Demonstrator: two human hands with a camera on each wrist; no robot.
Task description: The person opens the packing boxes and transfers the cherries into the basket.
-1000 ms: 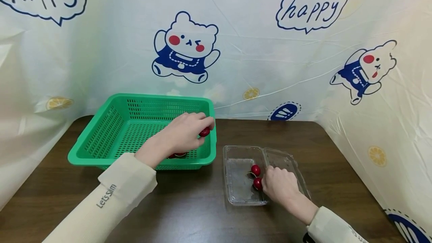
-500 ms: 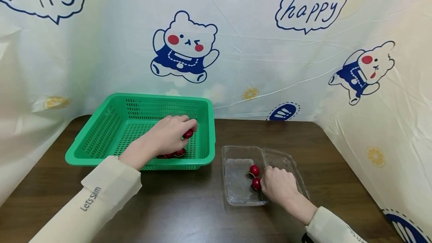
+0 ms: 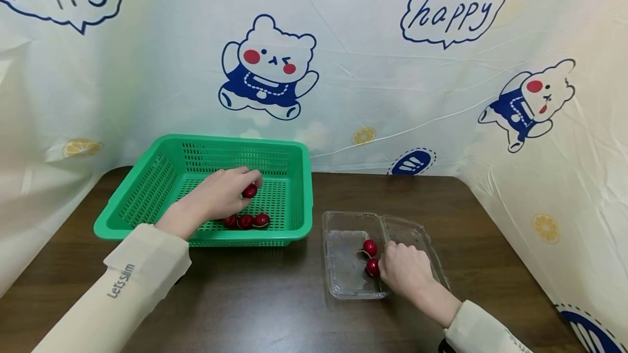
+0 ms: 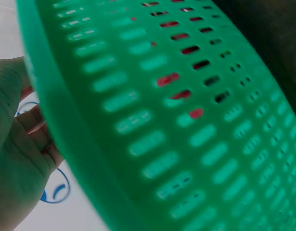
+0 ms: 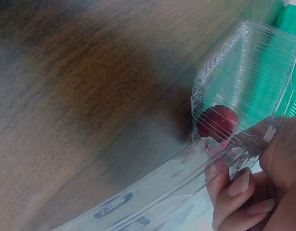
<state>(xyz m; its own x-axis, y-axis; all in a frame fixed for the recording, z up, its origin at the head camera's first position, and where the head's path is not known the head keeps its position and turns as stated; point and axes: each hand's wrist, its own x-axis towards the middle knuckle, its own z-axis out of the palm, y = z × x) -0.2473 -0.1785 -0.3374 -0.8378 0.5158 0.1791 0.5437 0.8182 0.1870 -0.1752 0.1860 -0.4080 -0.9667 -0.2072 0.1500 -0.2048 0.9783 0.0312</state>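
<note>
My left hand (image 3: 221,194) pinches a dark red cherry (image 3: 249,191) over the inside of a green plastic basket (image 3: 147,233). Just below it, several cherries (image 3: 245,221) lie against the near side of the basket floor. In the left wrist view the basket wall (image 4: 90,159) hides the fingertips, and bits of red show through its slots. My right hand (image 3: 406,268) grips the hinge side of a clear plastic clamshell box (image 3: 340,255), with fingers (image 5: 237,187) curled at the edge. Inside the box are two cherries (image 3: 370,247), with a thin stem beside them.
The box's clear lid (image 3: 414,230) lies folded out to the right, partly under the right hand. Both containers stand on a dark wooden table (image 3: 275,298). A printed curtain (image 3: 353,80) hangs along the table's back and right edges.
The left hand has moved left with the cherry, from the basket's right rim to over its middle. More cherries on the basket floor now show. My right hand stays on the box.
</note>
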